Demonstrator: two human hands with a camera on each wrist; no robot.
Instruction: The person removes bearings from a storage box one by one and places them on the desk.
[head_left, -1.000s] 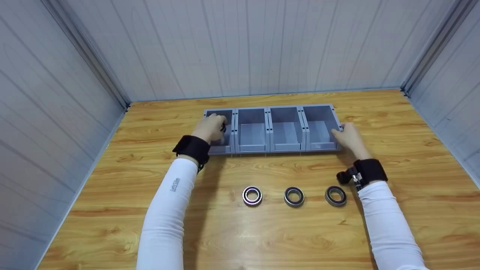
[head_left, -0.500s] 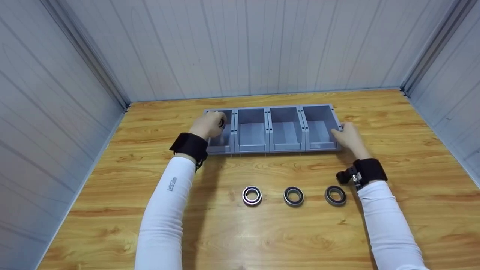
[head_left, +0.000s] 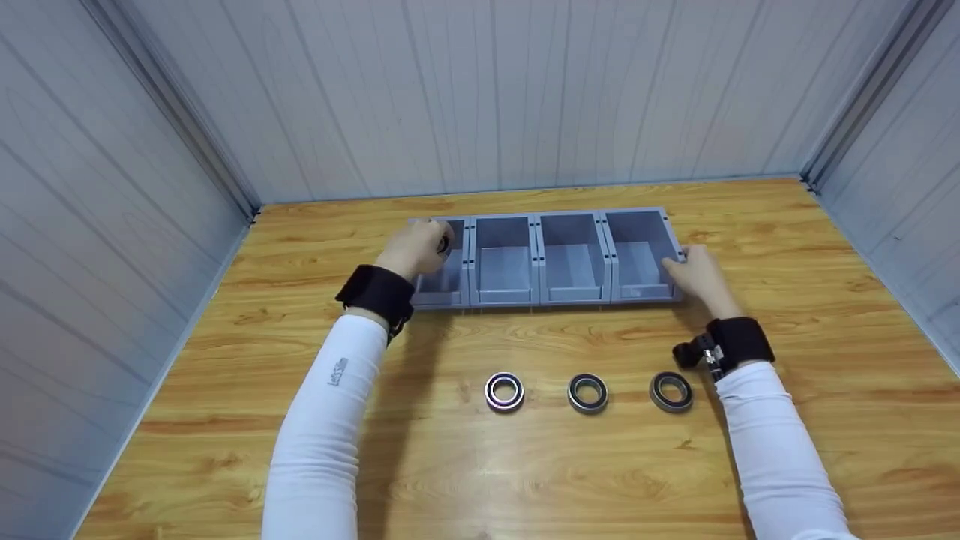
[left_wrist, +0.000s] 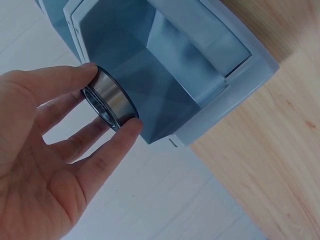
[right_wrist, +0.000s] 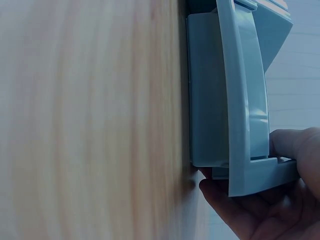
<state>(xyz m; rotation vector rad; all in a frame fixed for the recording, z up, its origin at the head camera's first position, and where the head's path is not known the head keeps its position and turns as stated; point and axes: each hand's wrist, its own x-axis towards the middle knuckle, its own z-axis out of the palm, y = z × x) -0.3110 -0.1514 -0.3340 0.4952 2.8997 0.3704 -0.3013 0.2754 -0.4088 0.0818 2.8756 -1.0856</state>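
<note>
My left hand pinches a ball bearing between thumb and fingertips at the mouth of the leftmost bin. The bearing is a steel ring with a dark face, tilted on edge in the left wrist view. Several grey plastic bins stand joined in a row. At the row's right end, my right hand grips the side wall of the last bin, thumb on one side and fingers on the other. Those fingers are partly hidden behind the bin in the right wrist view.
Three more bearings lie spaced in a line on the wooden table: a left one, a middle one and a right one. Pale panel walls enclose the table at the back and sides.
My left hand has risen slightly and shifted a little left, with the bearing still in its fingers. My right hand, the bins and the bearings on the table have stayed in place.
</note>
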